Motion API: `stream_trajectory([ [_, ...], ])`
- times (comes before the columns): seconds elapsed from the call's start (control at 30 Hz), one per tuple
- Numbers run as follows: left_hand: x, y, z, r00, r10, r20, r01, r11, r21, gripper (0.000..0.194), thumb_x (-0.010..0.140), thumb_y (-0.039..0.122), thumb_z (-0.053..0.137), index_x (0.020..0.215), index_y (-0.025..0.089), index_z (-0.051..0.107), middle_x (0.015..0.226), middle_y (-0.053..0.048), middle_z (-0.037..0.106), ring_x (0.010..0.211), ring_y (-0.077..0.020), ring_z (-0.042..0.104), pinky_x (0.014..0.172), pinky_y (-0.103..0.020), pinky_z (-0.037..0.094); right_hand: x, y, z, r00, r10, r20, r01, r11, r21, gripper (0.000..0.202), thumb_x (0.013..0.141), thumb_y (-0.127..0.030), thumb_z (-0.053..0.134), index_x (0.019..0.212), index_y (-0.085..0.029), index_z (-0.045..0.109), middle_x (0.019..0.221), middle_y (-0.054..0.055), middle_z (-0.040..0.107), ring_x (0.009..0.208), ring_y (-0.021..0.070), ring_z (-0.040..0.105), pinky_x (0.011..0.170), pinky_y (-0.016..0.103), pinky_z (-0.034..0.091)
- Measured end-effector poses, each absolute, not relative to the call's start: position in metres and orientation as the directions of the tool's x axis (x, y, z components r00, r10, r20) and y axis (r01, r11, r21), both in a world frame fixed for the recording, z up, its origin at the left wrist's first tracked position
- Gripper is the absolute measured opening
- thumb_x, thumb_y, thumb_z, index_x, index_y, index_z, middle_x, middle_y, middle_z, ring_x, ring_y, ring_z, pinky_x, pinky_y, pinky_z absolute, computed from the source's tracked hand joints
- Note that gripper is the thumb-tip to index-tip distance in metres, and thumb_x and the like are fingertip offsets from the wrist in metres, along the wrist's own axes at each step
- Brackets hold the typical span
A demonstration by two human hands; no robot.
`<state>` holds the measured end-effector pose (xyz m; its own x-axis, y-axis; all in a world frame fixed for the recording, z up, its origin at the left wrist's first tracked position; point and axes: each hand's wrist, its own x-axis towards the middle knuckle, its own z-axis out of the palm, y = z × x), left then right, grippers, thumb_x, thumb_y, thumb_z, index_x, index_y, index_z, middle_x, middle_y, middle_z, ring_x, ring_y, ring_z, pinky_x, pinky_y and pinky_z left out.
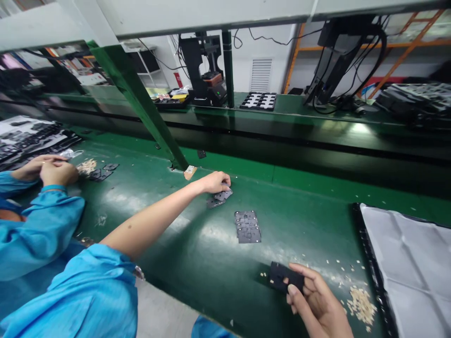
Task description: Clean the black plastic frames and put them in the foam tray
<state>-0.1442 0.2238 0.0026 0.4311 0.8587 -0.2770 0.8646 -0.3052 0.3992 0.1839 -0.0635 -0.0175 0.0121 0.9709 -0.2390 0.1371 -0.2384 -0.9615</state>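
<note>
My left hand (215,182) reaches out over a small stack of flat black plastic plates (215,203). Its fingers are closed on a thin black plate (224,193) at the top of that stack. In my right hand (319,300) a flat black plate (278,276) with small cut-outs is gripped between thumb and fingers, above the bench near its front edge. Between the hands, several similar plates lie edge to edge as a grey-black block (247,227). A pile of tiny pale chips (361,305) sits beside my right hand, with loose ones scattered around.
A white tray with a black rim (405,263) stands at the right. A green post (141,108) slants down to the green bench (176,244). On the left, a co-worker's hands (58,173) are near another chip pile (86,166) and black plates (100,174).
</note>
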Motion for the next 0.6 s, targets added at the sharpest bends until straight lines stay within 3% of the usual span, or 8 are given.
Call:
stream_trajectory([
  [0.07,-0.145,0.213,-0.001,0.413,0.889,-0.198,0.875,-0.328,0.356,0.023,0.097,0.033,0.071,0.113,0.017,0.073,0.121,-0.011,0.072,0.117,-0.0282,0.067,0.106,-0.044,0.052,0.184,-0.065,-0.018,-0.003,0.969,-0.245,0.133,-0.243,-0.961,0.046,0.09,-0.054,0.078,0.125,-0.025,0.068,0.083,0.005,0.073,0.07,0.0214,0.071,0.066,0.029,0.061],
  [0.2,-0.147,0.19,-0.009,0.412,0.907,-0.08,0.88,-0.374,0.294,0.05,0.092,0.044,0.074,0.136,0.02,0.065,0.149,-0.017,0.059,0.139,-0.0372,0.054,0.114,-0.052,0.045,0.181,-0.068,-0.018,-0.037,0.964,-0.263,0.126,-0.256,-0.958,0.045,0.095,-0.056,0.071,0.126,-0.024,0.066,0.084,0.005,0.072,0.073,0.0217,0.07,0.069,0.031,0.061],
  [0.3,-0.151,0.179,-0.018,0.443,0.895,-0.056,0.868,-0.412,0.277,0.06,0.09,0.047,0.075,0.142,0.02,0.062,0.158,-0.017,0.053,0.147,-0.0377,0.048,0.118,-0.053,0.044,0.174,-0.069,-0.016,0.022,0.957,-0.289,0.11,-0.29,-0.951,0.048,0.096,-0.06,0.067,0.127,-0.023,0.066,0.085,0.005,0.07,0.074,0.022,0.069,0.072,0.033,0.06],
  [0.43,-0.154,0.171,-0.025,0.475,0.88,-0.011,0.849,-0.455,0.269,0.05,0.097,0.045,0.062,0.142,0.021,0.063,0.157,-0.016,0.055,0.146,-0.0348,0.051,0.121,-0.052,0.043,0.165,-0.068,-0.014,0.04,0.963,-0.267,0.083,-0.269,-0.96,0.047,0.097,-0.059,0.066,0.127,-0.023,0.067,0.092,0.006,0.072,0.077,0.0212,0.069,0.074,0.032,0.059],
  [0.6,-0.17,0.151,-0.026,0.57,0.82,0.045,0.773,-0.554,0.31,0.049,0.096,0.053,0.057,0.133,0.024,0.07,0.143,-0.018,0.065,0.132,-0.0402,0.062,0.116,-0.06,0.048,0.164,-0.068,-0.003,-0.017,0.976,-0.215,0.043,-0.214,-0.976,0.033,0.101,-0.038,0.064,0.129,-0.022,0.066,0.102,0.007,0.075,0.093,0.0214,0.073,0.087,0.035,0.059],
])
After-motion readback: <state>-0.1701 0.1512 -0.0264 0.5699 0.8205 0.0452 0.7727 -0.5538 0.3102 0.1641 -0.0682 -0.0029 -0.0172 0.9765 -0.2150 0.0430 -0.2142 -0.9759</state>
